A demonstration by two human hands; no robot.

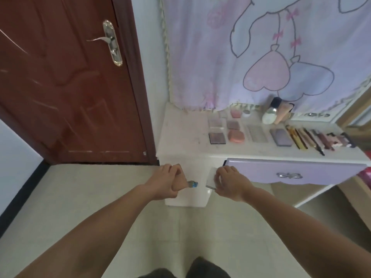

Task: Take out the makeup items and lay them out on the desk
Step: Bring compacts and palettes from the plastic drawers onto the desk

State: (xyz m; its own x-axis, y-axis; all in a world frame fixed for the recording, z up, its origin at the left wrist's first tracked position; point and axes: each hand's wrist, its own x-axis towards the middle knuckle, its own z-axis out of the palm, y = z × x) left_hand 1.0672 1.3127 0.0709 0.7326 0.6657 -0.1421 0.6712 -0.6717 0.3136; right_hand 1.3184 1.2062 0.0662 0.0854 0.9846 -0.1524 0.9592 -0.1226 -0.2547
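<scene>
Left hand hides most of its tube.

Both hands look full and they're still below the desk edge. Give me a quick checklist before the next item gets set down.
1. Left hand grip on the tan item with blue end: ok, closed around it.
2. Right hand grip on the white flat item: ok.
3. What the two items are: cannot tell.
4. Bare spot on the desk left of the dark compact: ok.
5. Purple drawer out of the way: not ok, it stands open beside the right hand.
</scene>
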